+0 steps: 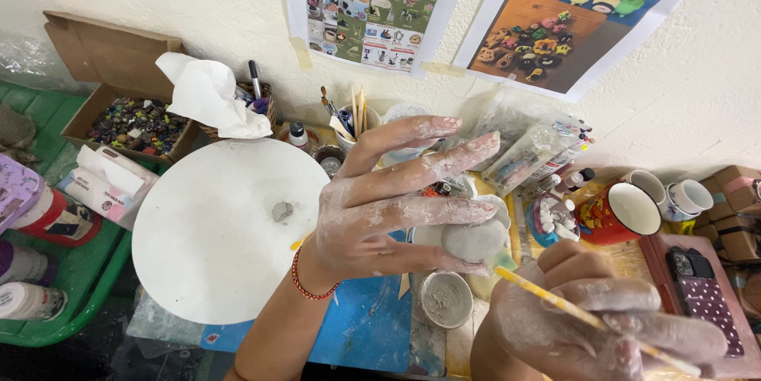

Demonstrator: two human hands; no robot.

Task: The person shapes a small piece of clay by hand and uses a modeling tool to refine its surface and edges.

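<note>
Shaping is underway: a clay lump (474, 240) is gripped by the left hand (388, 206), a thin stick (587, 319) pinched by the right hand (602, 325) at five o'clock; steady, light strokes seem needed.

Round board (214, 254): I see it on the table, left of my left hand (380, 206).
Clay scrap (282, 210): on the round board, near its right edge.
Clay lump (474, 240): in the fingers of my left hand, above the small clay cup (446, 299).
Wooden stick (587, 319): in my right hand (587, 325), its tip just beside the clay lump.
Cardboard box (127, 103): behind the board, against the wall.
Mug (622, 213): right of the clay lump.
Phone (701, 290): far right, before the mug.
</note>
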